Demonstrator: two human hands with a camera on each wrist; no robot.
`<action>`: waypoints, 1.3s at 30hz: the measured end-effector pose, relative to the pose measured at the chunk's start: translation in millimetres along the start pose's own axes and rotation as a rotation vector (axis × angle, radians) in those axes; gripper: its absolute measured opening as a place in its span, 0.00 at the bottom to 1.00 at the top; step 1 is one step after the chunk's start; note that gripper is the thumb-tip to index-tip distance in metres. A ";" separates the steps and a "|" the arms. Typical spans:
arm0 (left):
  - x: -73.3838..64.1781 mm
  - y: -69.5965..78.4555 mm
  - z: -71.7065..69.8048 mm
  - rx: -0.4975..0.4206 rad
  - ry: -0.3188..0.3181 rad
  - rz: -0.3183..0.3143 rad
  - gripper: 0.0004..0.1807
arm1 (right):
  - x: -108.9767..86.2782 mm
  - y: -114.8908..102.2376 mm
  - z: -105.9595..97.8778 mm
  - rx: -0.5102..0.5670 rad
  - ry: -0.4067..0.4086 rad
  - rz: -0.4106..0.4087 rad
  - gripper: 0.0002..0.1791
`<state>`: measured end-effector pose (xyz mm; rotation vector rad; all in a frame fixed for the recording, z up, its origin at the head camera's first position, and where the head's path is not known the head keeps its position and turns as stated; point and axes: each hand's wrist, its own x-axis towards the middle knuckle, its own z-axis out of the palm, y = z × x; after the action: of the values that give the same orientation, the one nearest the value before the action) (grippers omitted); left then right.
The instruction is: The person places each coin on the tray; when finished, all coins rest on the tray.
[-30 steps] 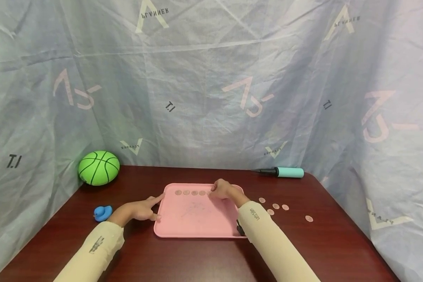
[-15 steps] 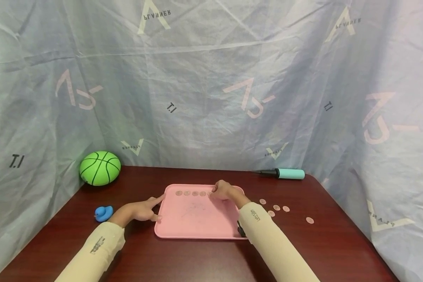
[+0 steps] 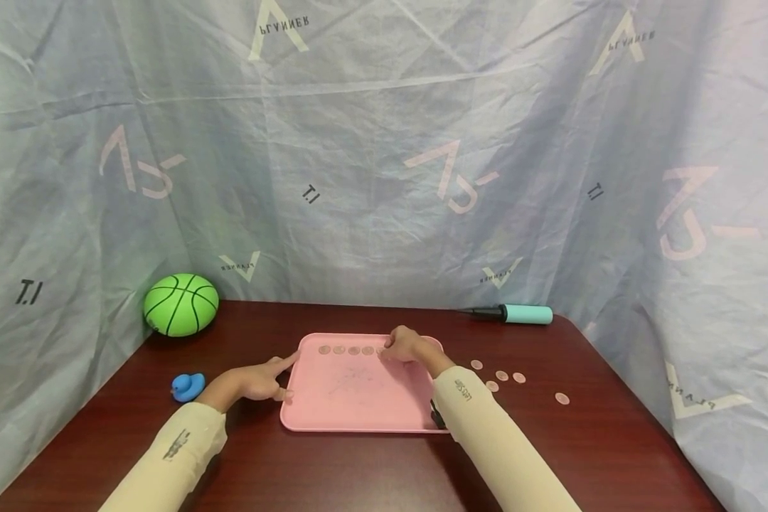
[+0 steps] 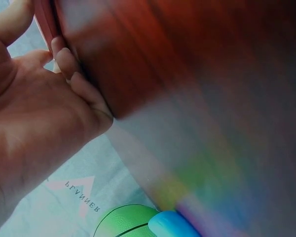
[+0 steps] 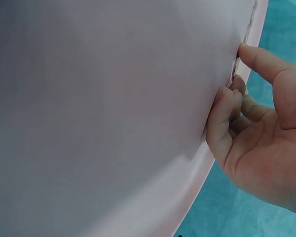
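A shallow pink tray (image 3: 358, 405) lies on the dark red-brown table, with a row of round coins (image 3: 354, 350) along its far side. My right hand (image 3: 402, 344) is at the right end of this row. Its thumb and fingertips hold a coin (image 3: 380, 350) by its edges, low against the tray; the fingers partly cover it. In the right wrist view the thumb (image 5: 259, 59) stands apart from the curled fingers. My left hand (image 3: 259, 382) steadies the tray's left side, index finger stretched to the rim and thumb resting over the edge.
Several loose coins (image 3: 502, 375) lie on the table right of the tray. A turquoise hand pump (image 3: 528, 314) lies at the back right. At left are a green ball (image 3: 181, 305) and a blue rubber duck (image 3: 188, 387). Grey printed cloth (image 3: 371, 178) hangs behind the table.
The view shifts very slightly. Both hands, the tray and the coins stay in practically the same places.
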<state>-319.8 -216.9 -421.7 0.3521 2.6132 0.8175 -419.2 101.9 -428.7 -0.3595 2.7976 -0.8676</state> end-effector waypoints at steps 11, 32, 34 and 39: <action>-0.9 0.9 -0.5 0.004 0.004 0.000 0.52 | -0.9 -1.7 -0.8 -0.005 -0.003 -0.012 0.11; 0.4 0.2 -2.7 0.021 -0.011 -0.012 0.52 | -3.1 0.2 -9.0 -0.037 -0.036 -0.036 0.12; -0.5 0.6 -3.7 0.024 -0.015 -0.004 0.53 | -2.3 -0.8 -9.1 -0.042 -0.035 -0.047 0.11; -0.9 -0.6 -1.5 0.015 -0.013 0.013 0.53 | -0.6 -0.1 -6.1 -0.062 -0.017 -0.036 0.08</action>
<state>-319.8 -218.4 -420.7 0.3776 2.6092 0.7978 -420.2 105.2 -423.6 -0.4256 2.8159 -0.7830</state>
